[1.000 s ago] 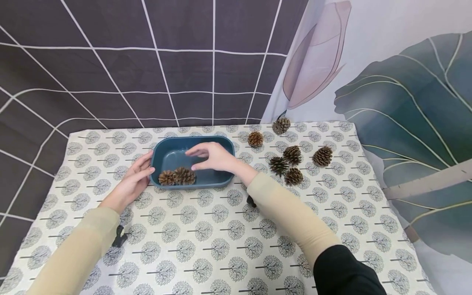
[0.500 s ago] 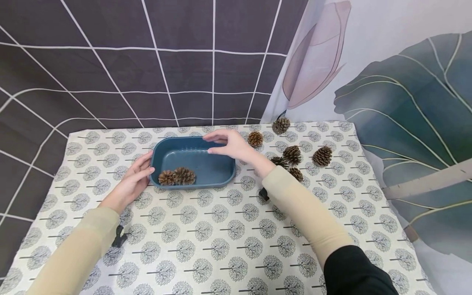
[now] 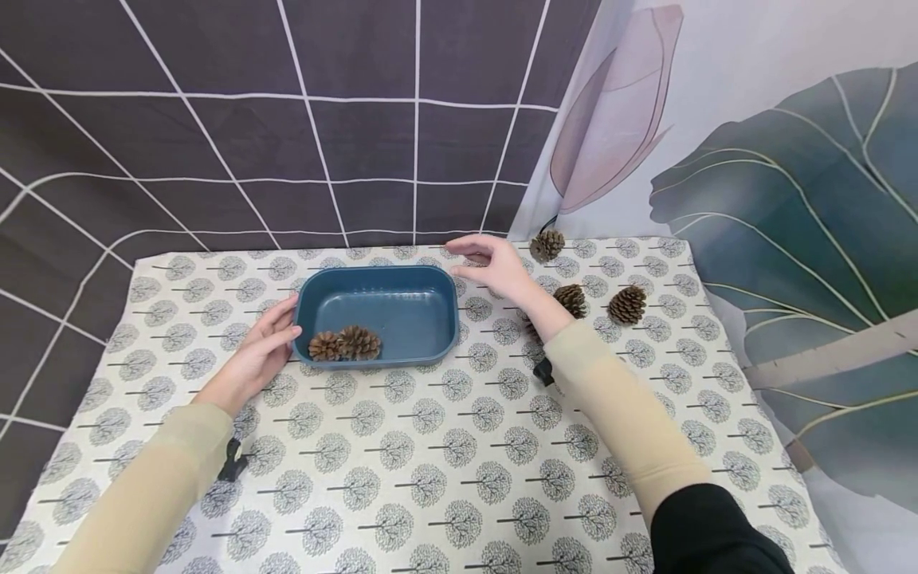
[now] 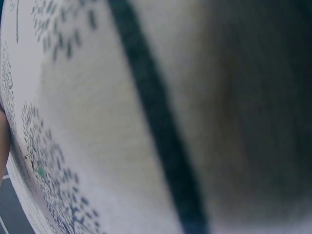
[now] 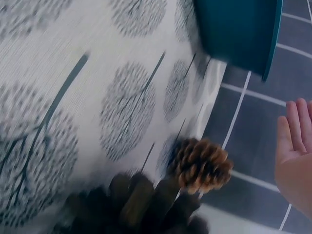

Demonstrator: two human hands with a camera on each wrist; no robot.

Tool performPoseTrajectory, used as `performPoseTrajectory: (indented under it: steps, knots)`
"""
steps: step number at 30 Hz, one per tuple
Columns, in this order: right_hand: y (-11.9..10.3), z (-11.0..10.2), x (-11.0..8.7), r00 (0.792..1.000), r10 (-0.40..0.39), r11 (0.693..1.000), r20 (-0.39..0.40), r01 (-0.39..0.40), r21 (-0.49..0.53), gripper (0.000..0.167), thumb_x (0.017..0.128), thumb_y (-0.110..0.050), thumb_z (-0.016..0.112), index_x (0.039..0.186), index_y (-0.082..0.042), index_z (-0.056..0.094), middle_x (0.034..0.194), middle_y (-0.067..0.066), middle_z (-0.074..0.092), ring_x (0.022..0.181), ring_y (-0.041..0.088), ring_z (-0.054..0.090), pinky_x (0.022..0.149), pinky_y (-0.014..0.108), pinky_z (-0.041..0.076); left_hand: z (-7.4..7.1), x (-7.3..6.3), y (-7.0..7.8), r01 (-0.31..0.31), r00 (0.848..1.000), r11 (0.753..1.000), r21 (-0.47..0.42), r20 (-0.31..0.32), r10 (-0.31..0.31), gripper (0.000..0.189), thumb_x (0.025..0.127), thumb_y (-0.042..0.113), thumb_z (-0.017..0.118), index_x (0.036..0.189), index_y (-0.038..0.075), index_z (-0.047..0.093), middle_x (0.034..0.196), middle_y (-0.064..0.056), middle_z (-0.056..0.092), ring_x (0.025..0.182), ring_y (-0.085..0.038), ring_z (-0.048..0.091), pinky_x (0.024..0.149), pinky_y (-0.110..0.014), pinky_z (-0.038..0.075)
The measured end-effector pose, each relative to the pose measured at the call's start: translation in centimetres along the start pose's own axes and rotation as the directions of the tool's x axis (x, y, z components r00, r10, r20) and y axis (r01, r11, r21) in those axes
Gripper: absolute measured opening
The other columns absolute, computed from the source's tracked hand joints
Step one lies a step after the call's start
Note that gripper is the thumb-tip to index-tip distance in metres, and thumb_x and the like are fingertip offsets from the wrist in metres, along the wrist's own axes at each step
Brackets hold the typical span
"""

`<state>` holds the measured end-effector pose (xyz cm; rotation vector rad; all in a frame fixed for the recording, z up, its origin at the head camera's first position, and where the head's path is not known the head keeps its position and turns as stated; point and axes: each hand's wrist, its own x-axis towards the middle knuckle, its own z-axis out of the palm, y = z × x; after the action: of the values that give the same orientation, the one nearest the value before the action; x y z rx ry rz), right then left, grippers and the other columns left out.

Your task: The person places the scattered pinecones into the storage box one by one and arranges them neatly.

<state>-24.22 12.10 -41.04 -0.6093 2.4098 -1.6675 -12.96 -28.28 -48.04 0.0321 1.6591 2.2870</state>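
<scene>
A dark blue rectangular bin point(image 3: 419, 319) sits on the table, with two brown pine cones point(image 3: 346, 343) lying in its near left corner. My left hand point(image 3: 260, 351) rests against the bin's left end, fingers and thumb at the rim. To the right of the bin hovers my right hand point(image 3: 498, 271), empty, fingers loosely bent and thumb apart. It covers one pine cone in the head view; the right wrist view shows that pine cone point(image 5: 200, 165) apart from the hand. Another pine cone point(image 5: 136, 209) looms close to that camera. The left wrist view holds mostly blurred tablecloth.
One pine cone point(image 3: 547, 245) lies at the table's back edge, and another pine cone point(image 3: 627, 305) farther right. A pine cone point(image 3: 570, 300) shows beside my right wrist, others partly behind the forearm. A tree-patterned cloth point(image 3: 402, 494) covers the table; a dark gridded curtain point(image 3: 366, 135) hangs behind.
My right hand has moved right and back, from inside the bin past its right rim to over the pine cone there. My left hand and the bin have stayed put.
</scene>
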Motion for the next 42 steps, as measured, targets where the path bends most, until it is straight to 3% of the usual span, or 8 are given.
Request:
performPoseTrajectory:
  steps: [5, 11, 16, 28, 36, 42]
  knots:
    - [0.9, -1.8, -0.5, 0.998, 0.035, 0.999, -0.053, -0.036, -0.021, 0.046, 0.091, 0.001, 0.08, 0.135, 0.005, 0.067, 0.14, 0.023, 0.068, 0.133, 0.037, 0.064, 0.12, 0.036, 0.05, 0.1, 0.0, 0.0, -0.006, 1.0, 1.0, 0.007, 0.001, 0.006, 0.052, 0.107, 0.0, 0.053, 0.152, 0.026, 0.046, 0.143, 0.025, 0.059, 0.133, 0.005, 0.052, 0.137, -0.033, 0.015]
    - [2.4, -3.3, -1.1, 0.993, 0.077, 0.997, -0.093, -0.078, -0.007, 0.046, 0.091, 0.002, 0.08, 0.135, 0.004, 0.066, 0.143, 0.023, 0.066, 0.136, 0.037, 0.062, 0.123, 0.039, 0.048, 0.2, 0.0, 0.2, 0.009, 1.0, 1.0, 0.016, -0.013, -0.009, 0.057, 0.107, 0.0, 0.053, 0.159, 0.021, 0.039, 0.141, 0.027, 0.058, 0.132, 0.007, 0.053, 0.138, -0.036, 0.01]
    - [3.2, -4.3, -1.7, 0.982, 0.151, 0.987, -0.111, -0.155, -0.03, 0.05, 0.091, -0.001, 0.081, 0.139, 0.002, 0.064, 0.147, 0.021, 0.064, 0.142, 0.035, 0.059, 0.126, 0.038, 0.044, 0.2, 0.0, 0.3, 0.013, 1.0, 1.0, 0.006, -0.014, -0.012, 0.055, 0.107, 0.0, 0.055, 0.156, 0.023, 0.043, 0.141, 0.026, 0.059, 0.132, 0.007, 0.053, 0.139, -0.039, 0.004]
    - [4.7, -5.8, -2.3, 0.974, 0.216, 0.968, -0.07, -0.223, -0.117, 0.055, 0.091, -0.002, 0.08, 0.143, 0.0, 0.061, 0.153, 0.02, 0.059, 0.145, 0.037, 0.055, 0.129, 0.044, 0.04, 0.1, 0.0, 0.3, 0.004, 1.0, 1.0, 0.0, -0.001, -0.004, 0.053, 0.106, -0.001, 0.054, 0.152, 0.026, 0.049, 0.142, 0.024, 0.061, 0.132, 0.003, 0.054, 0.138, -0.037, 0.013]
    - [5.3, -5.8, -2.4, 0.97, 0.236, 0.946, -0.057, -0.243, -0.214, 0.058, 0.09, -0.006, 0.082, 0.145, -0.004, 0.061, 0.154, 0.018, 0.059, 0.145, 0.038, 0.053, 0.129, 0.048, 0.039, 0.2, 0.0, 0.3, 0.012, 1.0, 1.0, 0.005, -0.011, -0.012, 0.053, 0.107, 0.0, 0.055, 0.153, 0.026, 0.048, 0.142, 0.025, 0.06, 0.132, 0.004, 0.053, 0.138, -0.039, 0.009]
    - [5.7, -5.6, -2.5, 0.97, 0.238, 0.929, -0.057, -0.245, -0.278, 0.059, 0.089, -0.009, 0.084, 0.144, -0.006, 0.062, 0.154, 0.018, 0.059, 0.145, 0.039, 0.053, 0.128, 0.051, 0.04, 0.2, -0.1, 0.3, -0.003, 1.0, 1.0, -0.017, -0.005, 0.002, 0.052, 0.106, -0.001, 0.055, 0.15, 0.026, 0.051, 0.142, 0.023, 0.062, 0.132, 0.002, 0.054, 0.136, -0.035, 0.018]
